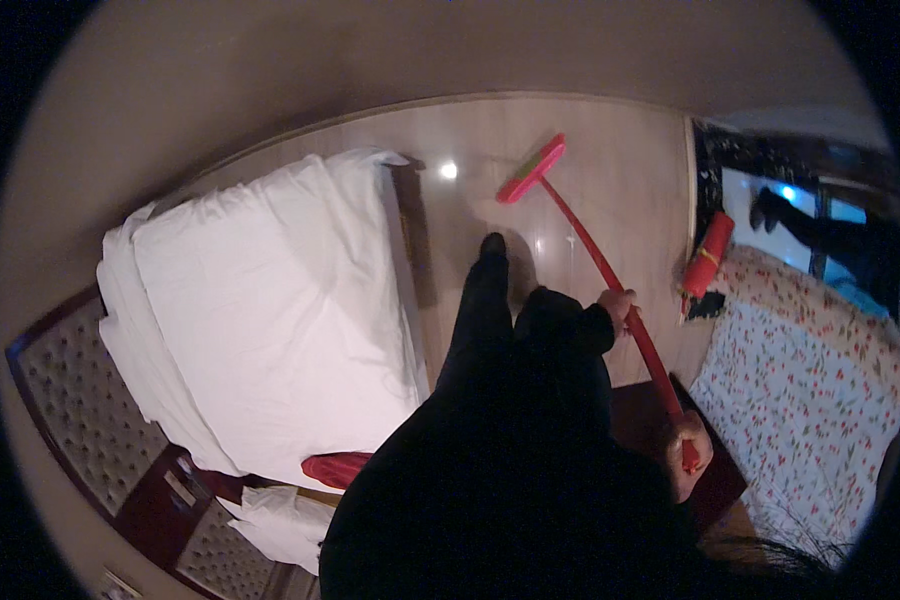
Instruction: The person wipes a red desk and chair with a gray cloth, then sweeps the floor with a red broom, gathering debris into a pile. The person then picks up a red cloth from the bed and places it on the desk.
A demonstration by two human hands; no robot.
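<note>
A broom [592,250] with a long red handle slants across the right half of the head view. Its pink and green head [533,170] is down on the pale, shiny floor, away from my feet. My left hand [618,305] is closed around the handle partway along it. Closer to my body, my right hand [685,455] wraps the top end of the same handle. The fine detail of the broom's underside is hidden.
A bed [260,310] with a rumpled white sheet stands at left, a red cloth [335,468] by its edge. At right are a flower-patterned cover [800,400], a red roll [708,255], and a shiny panel [770,215] showing dark legs. A wall [450,50] bounds the far side.
</note>
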